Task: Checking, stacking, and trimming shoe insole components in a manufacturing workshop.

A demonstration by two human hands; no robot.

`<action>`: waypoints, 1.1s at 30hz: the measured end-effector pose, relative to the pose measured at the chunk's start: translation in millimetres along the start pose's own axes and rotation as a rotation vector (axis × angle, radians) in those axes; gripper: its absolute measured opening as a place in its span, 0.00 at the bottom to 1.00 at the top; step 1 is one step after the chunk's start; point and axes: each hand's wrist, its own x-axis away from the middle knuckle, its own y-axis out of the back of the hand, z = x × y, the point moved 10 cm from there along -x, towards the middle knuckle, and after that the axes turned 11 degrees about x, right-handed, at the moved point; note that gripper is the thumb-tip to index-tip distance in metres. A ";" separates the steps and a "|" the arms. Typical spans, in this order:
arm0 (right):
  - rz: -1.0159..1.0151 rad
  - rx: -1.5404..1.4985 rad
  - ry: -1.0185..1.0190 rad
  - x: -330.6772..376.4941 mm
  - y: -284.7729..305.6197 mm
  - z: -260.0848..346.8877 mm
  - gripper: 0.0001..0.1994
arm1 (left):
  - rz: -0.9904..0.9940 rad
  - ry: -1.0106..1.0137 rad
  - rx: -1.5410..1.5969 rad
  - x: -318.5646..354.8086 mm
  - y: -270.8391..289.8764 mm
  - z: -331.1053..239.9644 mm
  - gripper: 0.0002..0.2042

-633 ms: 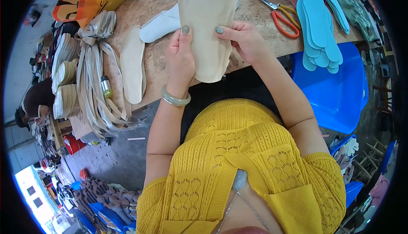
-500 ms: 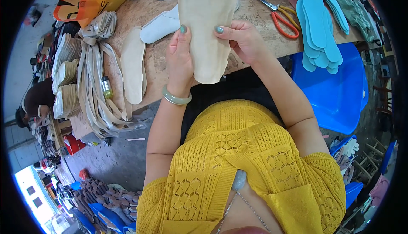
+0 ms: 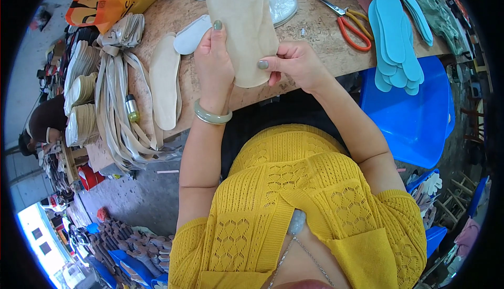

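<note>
Raised over the near edge of the wooden table, a large beige insole (image 3: pixel 244 29) is held between both hands. My left hand (image 3: pixel 214 68) grips its left side, thumb on the upper face and fingers behind. My right hand (image 3: pixel 296 66) pinches the right edge near the heel, thumb on top. Behind the held piece, a white insole (image 3: pixel 191 35) pokes out on the left. On the right, a shiny, wrapped-looking pale pad (image 3: pixel 283 7) lies on the table. Another beige insole pair (image 3: pixel 165 87) rests left of my left hand.
Scissors with orange handles (image 3: pixel 353 32) lie right of my hands, beside blue insoles (image 3: pixel 389 32) jutting over a blue tub (image 3: pixel 407 121). Beige straps (image 3: pixel 113 100), a small bottle (image 3: pixel 132 109) and an orange bag (image 3: pixel 113 0) are at left. A person (image 3: pixel 47 116) bends at far left.
Both hands have shifted the beige insole left and slightly away from me. My right hand has slid lower along its edge, toward the heel. The shiny pad has come into view.
</note>
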 end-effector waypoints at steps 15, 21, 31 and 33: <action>-0.401 1.363 1.052 33.0 8.5 101.9 0.08 | 0.514 0.832 0.765 56.2 -28.6 28.5 0.45; -0.382 1.436 0.808 23.9 29.5 81.4 0.18 | 0.345 0.807 0.758 57.0 -16.8 51.5 0.19; -0.465 2.059 -0.057 34.8 182.3 23.1 0.23 | 0.206 0.626 0.708 34.1 10.5 37.0 0.18; -0.458 2.047 -0.060 32.1 188.8 24.2 0.24 | 0.189 0.604 0.712 34.1 15.9 33.7 0.18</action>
